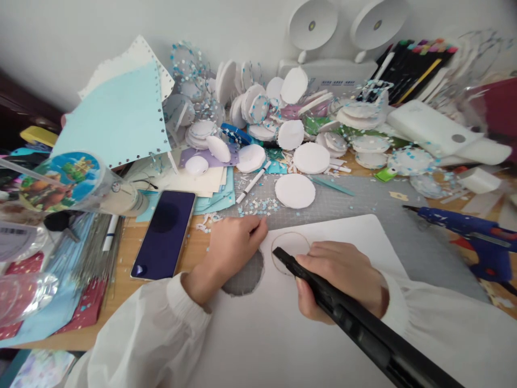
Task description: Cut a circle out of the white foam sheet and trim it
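A thick white sheet (250,339) lies before me on the grey cutting mat (420,248). It has a round hole (246,277) with a rough edge, through which the mat shows. Beside the hole, a thin brownish circle (291,234) is marked on the sheet. My right hand (339,275) is closed around a long black handheld tool (355,318), its narrow tip over the circle's left part. My left hand (236,245) rests curled on the sheet's upper left, by the hole; what lies under its fingers is hidden.
White discs (294,191), many edged with blue stars, crowd the back. A phone (163,234), a lidded cup (72,180) and wire stems (95,248) lie left. A blue glue gun (476,234) lies right. A white marker (253,182) and scraps lie beyond the sheet.
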Demonstrator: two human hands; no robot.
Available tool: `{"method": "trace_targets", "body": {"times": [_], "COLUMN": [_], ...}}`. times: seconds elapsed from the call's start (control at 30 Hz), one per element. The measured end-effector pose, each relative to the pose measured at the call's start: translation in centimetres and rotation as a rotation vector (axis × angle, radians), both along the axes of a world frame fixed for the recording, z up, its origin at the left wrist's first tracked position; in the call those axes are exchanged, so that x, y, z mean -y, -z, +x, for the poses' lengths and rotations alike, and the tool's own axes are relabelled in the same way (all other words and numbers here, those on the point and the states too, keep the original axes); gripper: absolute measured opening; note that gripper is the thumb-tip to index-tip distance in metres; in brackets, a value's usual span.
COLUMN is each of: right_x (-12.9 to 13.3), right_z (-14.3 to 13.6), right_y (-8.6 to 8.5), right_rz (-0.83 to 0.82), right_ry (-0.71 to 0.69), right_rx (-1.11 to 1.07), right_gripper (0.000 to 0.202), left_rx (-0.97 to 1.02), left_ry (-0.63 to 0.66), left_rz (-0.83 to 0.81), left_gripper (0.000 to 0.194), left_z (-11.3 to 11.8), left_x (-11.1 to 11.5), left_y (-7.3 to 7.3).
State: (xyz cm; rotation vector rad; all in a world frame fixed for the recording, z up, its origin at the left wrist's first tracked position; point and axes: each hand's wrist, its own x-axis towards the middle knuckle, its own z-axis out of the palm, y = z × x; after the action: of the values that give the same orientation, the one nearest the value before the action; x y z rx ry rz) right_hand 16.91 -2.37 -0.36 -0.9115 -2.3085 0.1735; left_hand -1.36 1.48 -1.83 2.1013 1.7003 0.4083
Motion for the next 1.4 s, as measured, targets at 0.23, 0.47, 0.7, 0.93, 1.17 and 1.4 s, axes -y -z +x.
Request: {"method": "trace_targets", "body": {"times": [0.23, 0.47, 0.7, 0.93, 1.17, 1.4], "right_x": [-0.2, -0.1, 0.0, 0.5, 0.8, 0.9], "right_z": [-0.2, -0.2, -0.3, -0.2, -0.5, -0.5], "right_y": [-0.1, 0.0, 0.3, 0.9, 0.5, 0.1], "right_rz": [0.049, 0.056, 0.064, -0.044, -0.116, -0.102], "right_ry": [0.009, 0.007, -0.001, 0.003, -0.007, -0.035], "right_rx": [-0.049, -0.083, -0.13, -0.122, -0.096, -0.056], "right_gripper": [0.008, 0.008, 0.015, 0.012, 0.012, 0.012], "left_rx": [-0.004, 0.01, 0.004, -0.019, -0.03, -0.023], "left_ry": [-0.001, 0.001, 0.003, 0.005, 0.011, 0.003], "left_rz": [0.015, 0.011, 0.018, 0.028, 0.027, 0.029], "left_gripper": [0.046, 0.046, 0.047, 0.046, 0.046, 0.046], "left_z": [0.0, 0.0, 0.0, 0.0, 0.0, -0.1], "left_x": [0.0, 0.0, 0.0, 0.0, 0.0, 0.0], "left_y": [0.1, 0.0, 0.0, 0.1, 0.1, 0.1]}}
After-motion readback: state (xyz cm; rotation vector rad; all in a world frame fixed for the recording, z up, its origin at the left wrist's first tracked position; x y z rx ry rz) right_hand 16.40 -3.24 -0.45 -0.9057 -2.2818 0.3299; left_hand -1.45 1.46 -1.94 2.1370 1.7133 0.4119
